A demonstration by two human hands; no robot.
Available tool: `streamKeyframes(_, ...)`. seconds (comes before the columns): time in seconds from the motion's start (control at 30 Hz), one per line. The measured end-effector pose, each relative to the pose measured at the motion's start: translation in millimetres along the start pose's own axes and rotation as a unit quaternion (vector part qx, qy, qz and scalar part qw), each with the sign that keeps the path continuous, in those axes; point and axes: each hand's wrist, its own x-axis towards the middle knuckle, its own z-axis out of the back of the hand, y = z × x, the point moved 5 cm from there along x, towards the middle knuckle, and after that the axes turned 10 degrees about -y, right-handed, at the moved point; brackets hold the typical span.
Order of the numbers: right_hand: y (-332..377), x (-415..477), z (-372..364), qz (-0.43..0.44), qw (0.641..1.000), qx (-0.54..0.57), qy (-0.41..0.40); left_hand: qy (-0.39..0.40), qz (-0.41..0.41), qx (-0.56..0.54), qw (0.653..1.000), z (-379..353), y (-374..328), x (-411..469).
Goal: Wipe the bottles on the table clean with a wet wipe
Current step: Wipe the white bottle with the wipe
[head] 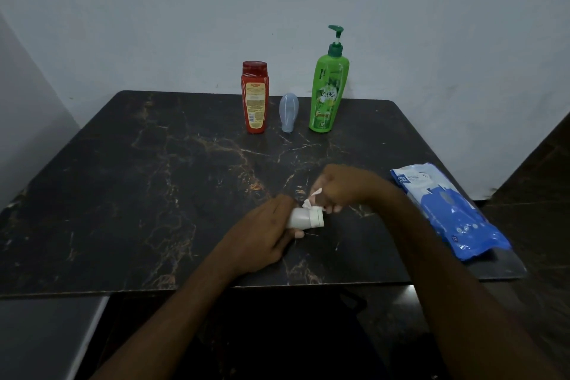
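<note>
My left hand grips a small white bottle lying sideways just above the table, its cap pointing right. My right hand pinches a crumpled white wet wipe against the bottle's cap end. At the far edge of the table stand a red bottle, a small grey-blue tube resting on its cap, and a tall green pump bottle, all upright and apart from my hands.
The dark marble-patterned table meets a pale wall at the back. A blue wet-wipe pack lies near the table's right edge, close to my right forearm. A grey surface shows at lower left below the table edge.
</note>
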Motion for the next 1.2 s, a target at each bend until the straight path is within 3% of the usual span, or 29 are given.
streamKeyframes(0.07,-6,-1,2,-0.042,0.988,0.143,0.033,-0.011,0.009,-0.009,1.0,2,0,0)
streamKeyframes(0.13,-18,-5,-2,-0.069,0.952,0.296,0.044,-0.022,0.021,-0.014,0.999,4,2,0)
streamKeyframes(0.3,-37,-25,-45,-0.089,0.804,0.587,-0.038,-0.032,0.05,-0.021,0.998,4,7,2)
streamKeyframes(0.43,-28,-52,-71,-0.107,0.681,0.701,-0.184,-0.038,0.05,-0.015,0.998,4,7,3)
streamKeyframes(0.53,-18,-64,-76,-0.107,0.652,0.709,-0.247,-0.039,0.048,-0.012,0.998,5,5,3)
streamKeyframes(0.8,-18,-80,-60,-0.06,0.653,0.677,-0.333,-0.039,0.074,-0.06,0.995,6,10,1)
streamKeyframes(0.97,-31,-77,-26,0.023,0.81,0.454,-0.369,-0.031,0.085,-0.09,0.992,8,12,1)
streamKeyframes(1.07,-21,-73,-9,0.116,0.895,0.266,-0.339,-0.037,0.098,-0.084,0.991,7,14,3)
streamKeyframes(1.13,-10,-69,-6,0.162,0.925,0.161,-0.305,-0.04,0.098,-0.089,0.99,6,15,3)
streamKeyframes(1.2,-2,-63,-5,0.187,0.932,0.12,-0.288,-0.038,0.102,-0.09,0.99,5,18,3)
